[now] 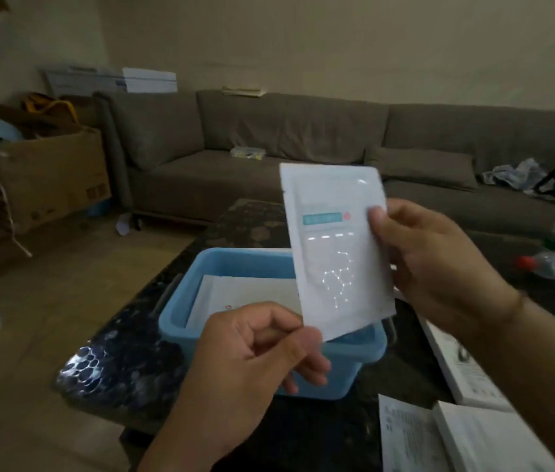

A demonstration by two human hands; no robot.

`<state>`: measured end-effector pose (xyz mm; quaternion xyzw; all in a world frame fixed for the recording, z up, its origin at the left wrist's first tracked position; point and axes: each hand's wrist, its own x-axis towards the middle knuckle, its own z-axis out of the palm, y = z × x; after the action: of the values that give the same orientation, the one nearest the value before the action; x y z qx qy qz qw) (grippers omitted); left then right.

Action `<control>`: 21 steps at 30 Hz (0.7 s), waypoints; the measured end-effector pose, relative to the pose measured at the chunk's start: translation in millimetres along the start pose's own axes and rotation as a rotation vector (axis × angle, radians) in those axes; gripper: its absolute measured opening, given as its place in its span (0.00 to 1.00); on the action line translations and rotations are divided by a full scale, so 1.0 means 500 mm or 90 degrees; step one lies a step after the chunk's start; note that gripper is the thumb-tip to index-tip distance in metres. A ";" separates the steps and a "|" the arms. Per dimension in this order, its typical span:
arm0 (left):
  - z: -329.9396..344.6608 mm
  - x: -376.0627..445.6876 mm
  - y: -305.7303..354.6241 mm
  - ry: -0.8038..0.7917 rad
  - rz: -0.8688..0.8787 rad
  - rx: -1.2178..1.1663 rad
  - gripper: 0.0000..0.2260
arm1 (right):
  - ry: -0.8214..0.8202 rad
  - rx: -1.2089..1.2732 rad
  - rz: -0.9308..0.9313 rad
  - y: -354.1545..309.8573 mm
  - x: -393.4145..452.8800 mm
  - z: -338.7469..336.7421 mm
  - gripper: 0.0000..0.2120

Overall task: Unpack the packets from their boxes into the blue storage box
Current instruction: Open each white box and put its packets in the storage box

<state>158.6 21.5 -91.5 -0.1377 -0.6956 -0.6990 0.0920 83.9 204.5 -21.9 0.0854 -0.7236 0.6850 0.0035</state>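
Two hands hold one flat white packet (337, 247) upright above the blue storage box (180, 321). The right hand (439, 264) pinches the packet's right edge, thumb on its glossy front and fingers curled behind; the left hand (252, 349) nips its lower left corner between thumb and curled fingers. The packet is a smooth rectangular sachet with a teal label band. The box — a rounded plastic tub with a thick rim — sits on a dark, speckled stone-look table (126, 369) and has another flat white packet (252, 294) lying inside. White cardboard boxes (473, 434) lie at the lower right, and a grey fabric sofa (269, 141) stands behind.
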 end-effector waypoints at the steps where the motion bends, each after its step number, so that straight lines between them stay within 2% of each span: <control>1: -0.013 0.000 0.000 -0.011 0.008 0.026 0.09 | -0.020 -0.061 -0.018 -0.008 0.036 0.013 0.08; 3: -0.035 0.001 -0.003 0.056 0.081 0.087 0.09 | -0.047 -0.182 -0.062 -0.022 0.097 0.040 0.07; 7: -0.083 0.009 -0.017 0.384 0.188 0.080 0.09 | -0.263 -0.444 -0.071 -0.023 0.168 0.114 0.05; 10: -0.115 0.018 -0.034 0.472 0.188 0.121 0.09 | -0.369 -0.571 -0.082 0.016 0.188 0.180 0.05; 12: -0.128 0.022 -0.044 0.453 0.176 0.181 0.10 | -0.388 -0.595 -0.079 0.048 0.193 0.216 0.06; 14: -0.134 0.024 -0.053 0.384 0.170 0.277 0.10 | -0.374 -0.595 -0.064 0.075 0.195 0.235 0.08; 17: -0.145 0.023 -0.060 0.237 0.139 0.422 0.12 | -0.359 -0.642 -0.127 0.093 0.185 0.238 0.14; 19: -0.157 0.021 -0.060 0.118 0.125 0.502 0.16 | -0.385 -0.691 -0.155 0.096 0.175 0.232 0.21; 21: -0.167 0.019 -0.062 0.028 0.134 0.580 0.20 | -0.427 -0.749 -0.151 0.099 0.168 0.226 0.24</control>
<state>134.1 -60.5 -117.2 -0.1378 -0.9119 -0.3120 0.2283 7.3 84.5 -67.4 0.3553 -0.9229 0.1095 -0.1002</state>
